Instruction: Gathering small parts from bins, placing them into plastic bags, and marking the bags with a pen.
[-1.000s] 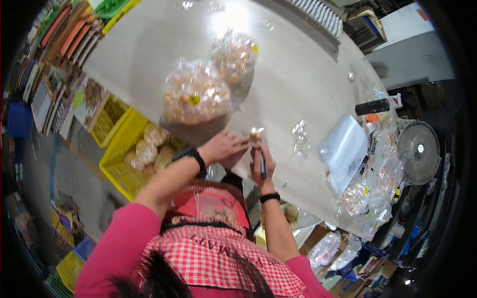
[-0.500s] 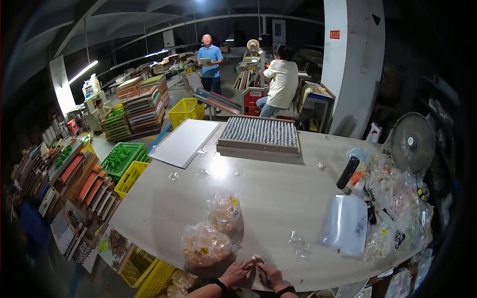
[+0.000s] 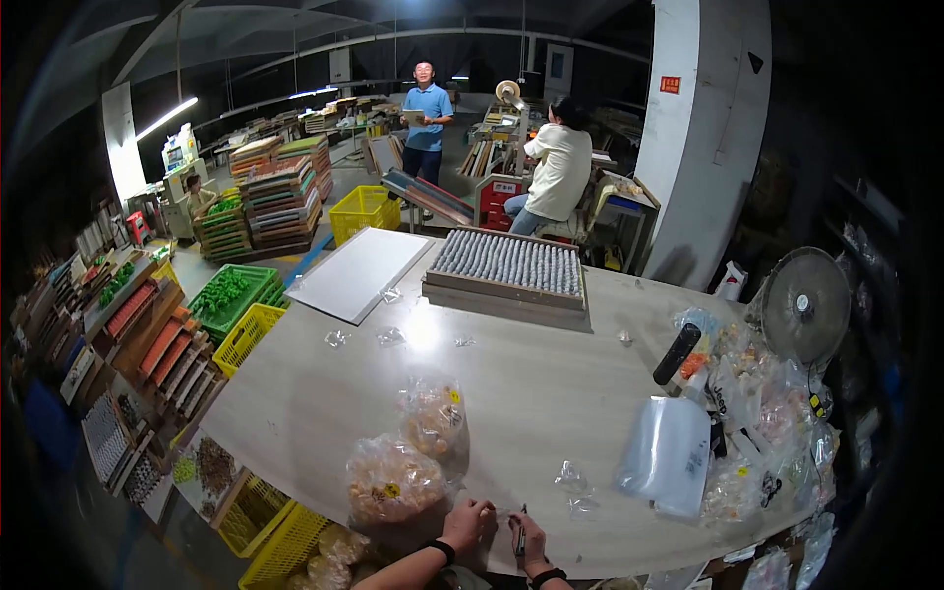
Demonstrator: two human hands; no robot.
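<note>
The right hand (image 3: 532, 536) is pinching a thin dark tool (image 3: 520, 539) upright over the tabletop (image 3: 511, 403); just beside this grip, the left hand (image 3: 468, 521) is pressing down, steadying something unseen.

Two filled clear bags (image 3: 393, 482) (image 3: 434, 418), one fan (image 3: 806, 305), three people beyond (image 3: 426, 118) (image 3: 559, 167) (image 3: 194, 194).

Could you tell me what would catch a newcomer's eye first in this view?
Probably the glare on the pale table, then the two clear bags of small orange pieces beside the left hand. The right hand holds a thin dark tool at the near edge; a long tray of grey parts lies at the far side.
</note>
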